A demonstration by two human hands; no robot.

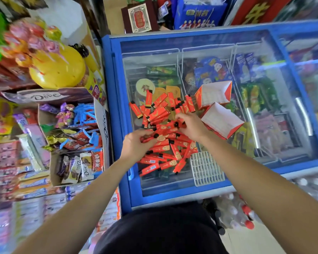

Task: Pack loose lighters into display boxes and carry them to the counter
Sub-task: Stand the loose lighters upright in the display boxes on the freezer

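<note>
Fingertips of left hand [136, 143] and right hand [193, 125] buried among lighters [165, 149]; grip not discernible. Print on lighters too small to read. Snack shelves [11, 162] at left smeared by motion blur. Freezer [114, 107] cut off at right edge. Bottles [237, 213] on floor blurred. Forearms cropped at bottom edge.
</note>
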